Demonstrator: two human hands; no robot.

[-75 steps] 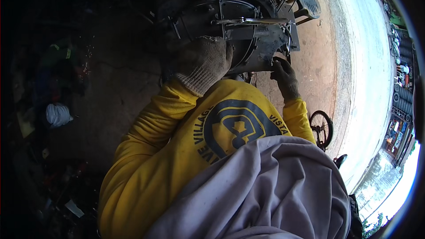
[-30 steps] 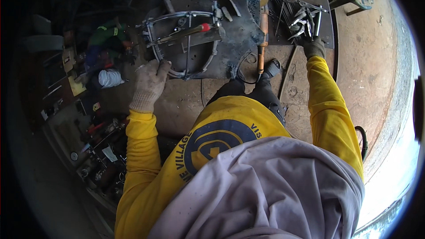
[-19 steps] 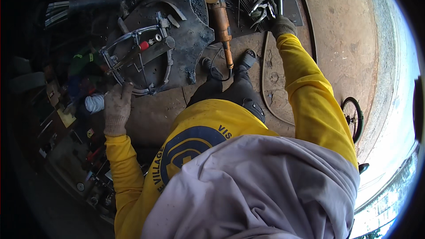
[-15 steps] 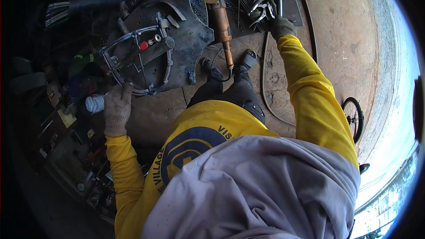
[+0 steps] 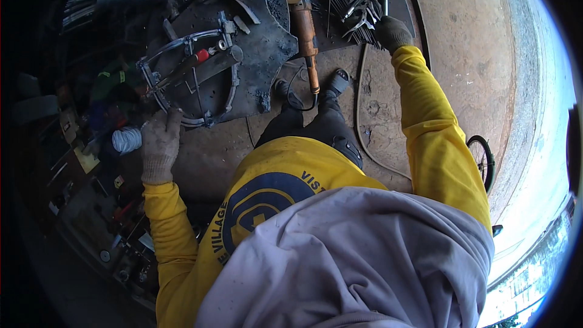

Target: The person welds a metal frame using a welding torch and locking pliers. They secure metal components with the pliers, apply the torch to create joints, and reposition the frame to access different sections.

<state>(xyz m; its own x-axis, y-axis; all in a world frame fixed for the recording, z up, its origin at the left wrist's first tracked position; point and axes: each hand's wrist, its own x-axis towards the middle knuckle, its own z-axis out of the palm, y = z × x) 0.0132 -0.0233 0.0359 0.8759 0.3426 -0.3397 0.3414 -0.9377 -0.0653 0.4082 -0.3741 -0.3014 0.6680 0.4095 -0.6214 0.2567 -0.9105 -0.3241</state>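
Gloves on both hands, yellow long sleeves. Left hand [image 5: 159,146] in a dirty pale work glove rests palm-down at the near rim of a bent round-bar steel frame [image 5: 188,79], fingers [image 5: 169,120] loosely together and touching the lowest curved bar, not wrapped round it as far as can be seen. The frame lies on a dark, rough-edged steel plate [image 5: 261,36] on the floor, just beyond the left fingers; a red-tipped clamp handle [image 5: 197,58] sits across the frame further out from them. A white roll of tape or cloth [image 5: 126,140] lies just beside the left hand on its outer side. Right hand [image 5: 393,31] in a dark grey glove is stretched far forward, fingers down into a heap of short grey steel rod offcuts [image 5: 358,6]; whether they pinch a piece cannot be told, the fingertips are hidden in the heap. Between the two hands, an orange-bodied angle grinder with a disc at its far end [image 5: 303,24] lies on the floor, its black cable [image 5: 300,100] curling toward the person's dark shoes [image 5: 337,82]. Cluttered tools and boxes [image 5: 91,206] lie outward of the left hand, too dark to tell apart.
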